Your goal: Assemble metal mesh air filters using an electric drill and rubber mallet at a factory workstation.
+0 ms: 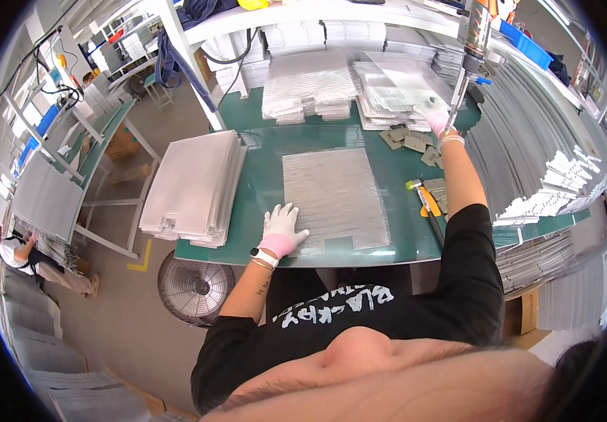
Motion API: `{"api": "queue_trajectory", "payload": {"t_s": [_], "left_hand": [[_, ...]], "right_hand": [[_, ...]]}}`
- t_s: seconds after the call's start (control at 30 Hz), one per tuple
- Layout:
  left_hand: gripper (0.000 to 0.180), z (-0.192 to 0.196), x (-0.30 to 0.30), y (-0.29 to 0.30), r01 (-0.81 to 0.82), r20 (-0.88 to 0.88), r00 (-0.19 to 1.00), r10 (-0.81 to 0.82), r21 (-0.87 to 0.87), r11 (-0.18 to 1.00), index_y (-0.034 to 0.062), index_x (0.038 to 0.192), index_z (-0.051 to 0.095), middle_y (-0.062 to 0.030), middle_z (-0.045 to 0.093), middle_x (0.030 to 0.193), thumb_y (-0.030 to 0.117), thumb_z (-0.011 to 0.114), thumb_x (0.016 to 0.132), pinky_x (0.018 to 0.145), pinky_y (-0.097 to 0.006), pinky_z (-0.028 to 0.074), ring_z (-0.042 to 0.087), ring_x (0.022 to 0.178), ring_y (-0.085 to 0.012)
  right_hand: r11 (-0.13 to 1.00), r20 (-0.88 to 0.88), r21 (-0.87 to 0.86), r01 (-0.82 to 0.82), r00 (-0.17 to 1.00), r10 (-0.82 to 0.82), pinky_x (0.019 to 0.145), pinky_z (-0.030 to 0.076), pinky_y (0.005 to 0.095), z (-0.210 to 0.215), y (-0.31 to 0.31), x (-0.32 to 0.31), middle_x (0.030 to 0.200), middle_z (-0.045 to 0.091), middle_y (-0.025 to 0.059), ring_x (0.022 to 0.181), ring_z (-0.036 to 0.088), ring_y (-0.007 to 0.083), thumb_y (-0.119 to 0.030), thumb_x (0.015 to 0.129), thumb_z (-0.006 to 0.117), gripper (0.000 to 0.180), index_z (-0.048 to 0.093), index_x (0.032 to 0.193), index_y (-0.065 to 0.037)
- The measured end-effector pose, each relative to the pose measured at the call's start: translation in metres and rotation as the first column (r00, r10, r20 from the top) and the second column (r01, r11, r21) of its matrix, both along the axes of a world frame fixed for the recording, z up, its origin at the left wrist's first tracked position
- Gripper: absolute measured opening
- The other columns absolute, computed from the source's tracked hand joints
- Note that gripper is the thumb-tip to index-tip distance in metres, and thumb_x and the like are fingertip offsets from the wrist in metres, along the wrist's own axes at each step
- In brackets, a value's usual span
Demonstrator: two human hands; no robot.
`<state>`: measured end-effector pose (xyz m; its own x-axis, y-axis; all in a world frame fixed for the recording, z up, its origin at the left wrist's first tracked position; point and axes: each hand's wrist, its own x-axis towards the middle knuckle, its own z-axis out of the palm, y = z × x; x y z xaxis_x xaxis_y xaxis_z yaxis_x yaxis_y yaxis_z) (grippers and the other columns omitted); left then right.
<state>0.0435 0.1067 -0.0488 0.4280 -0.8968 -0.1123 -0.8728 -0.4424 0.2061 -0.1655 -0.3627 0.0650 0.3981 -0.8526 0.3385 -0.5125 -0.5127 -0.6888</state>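
Head view check: who's touching what?

— Left hand (281,232) is spread out over the near left corner of the grey sheet (335,197), which lies flat mid-front on the green table (262,172). Right hand (435,116) is at the stack of sheets (391,84), far right of the table, can't tell if it's pinching.

— Anything else?

— Yep, pale pile (192,179) on the table's left, hammer (431,219) on its right.

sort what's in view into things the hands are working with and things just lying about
In use:
- left hand, resting on front sheet
- right hand, at back stack

Seemingly lying about:
- tool
- fan
- blue bin
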Motion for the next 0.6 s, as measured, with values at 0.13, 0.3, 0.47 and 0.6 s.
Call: {"api": "queue_trajectory", "payload": {"t_s": [0.13, 0.3, 0.47, 0.6], "left_hand": [[0.075, -0.007, -0.002, -0.003, 0.011, 0.004, 1.000, -0.011, -0.027, 1.000, 0.0072, 0.143, 0.043, -0.0122, 0.033, 0.154, 0.047, 0.065, 0.083, 0.118, -0.053, 0.018, 0.024, 0.144, -0.0349], [0.074, -0.008, 0.001, 0.001, 0.000, 0.007, 1.000, 0.000, -0.029, 1.000, 0.0075, 0.143, 0.044, -0.0121, 0.034, 0.154, 0.047, 0.064, 0.083, 0.118, -0.054, 0.018, 0.025, 0.144, -0.0352], [0.074, -0.014, 0.001, 0.000, 0.000, 0.014, 1.000, 0.000, -0.035, 0.999, 0.0083, 0.142, 0.044, -0.0115, 0.035, 0.153, 0.047, 0.066, 0.082, 0.117, -0.054, 0.018, 0.025, 0.144, -0.0347], [0.074, -0.012, -0.001, 0.001, 0.004, -0.006, 1.000, -0.004, -0.055, 0.998, 0.0083, 0.142, 0.044, -0.0116, 0.036, 0.153, 0.046, 0.066, 0.082, 0.117, -0.055, 0.018, 0.026, 0.144, -0.0348]], "right_hand": [[0.978, 0.536, -0.072, 0.196, 0.834, -0.128, 0.108, 0.038, 0.0373, 0.006, -0.007, 0.005, 0.139, 0.049, 0.0254, 0.128, 0.049, 0.0315, -0.038, 0.074, 0.082, 0.091, 0.040, 0.139, 0.010], [0.976, 0.425, -0.186, 0.115, 0.905, -0.026, 0.107, 0.039, 0.0372, 0.029, 0.014, 0.007, 0.132, 0.055, 0.0259, 0.125, 0.053, 0.0314, -0.040, 0.069, 0.085, 0.095, 0.041, 0.138, 0.009], [0.931, 0.363, -0.287, 0.226, 0.925, -0.112, 0.106, 0.041, 0.0361, 0.053, 0.024, 0.017, 0.127, 0.058, 0.0249, 0.121, 0.055, 0.0298, -0.033, 0.071, 0.084, 0.088, 0.043, 0.136, 0.011], [0.939, 0.527, -0.307, 0.156, 0.849, 0.031, 0.103, 0.043, 0.0359, 0.049, 0.023, 0.006, 0.125, 0.059, 0.0245, 0.119, 0.057, 0.0280, -0.023, 0.072, 0.082, 0.078, 0.046, 0.133, 0.009]]}}
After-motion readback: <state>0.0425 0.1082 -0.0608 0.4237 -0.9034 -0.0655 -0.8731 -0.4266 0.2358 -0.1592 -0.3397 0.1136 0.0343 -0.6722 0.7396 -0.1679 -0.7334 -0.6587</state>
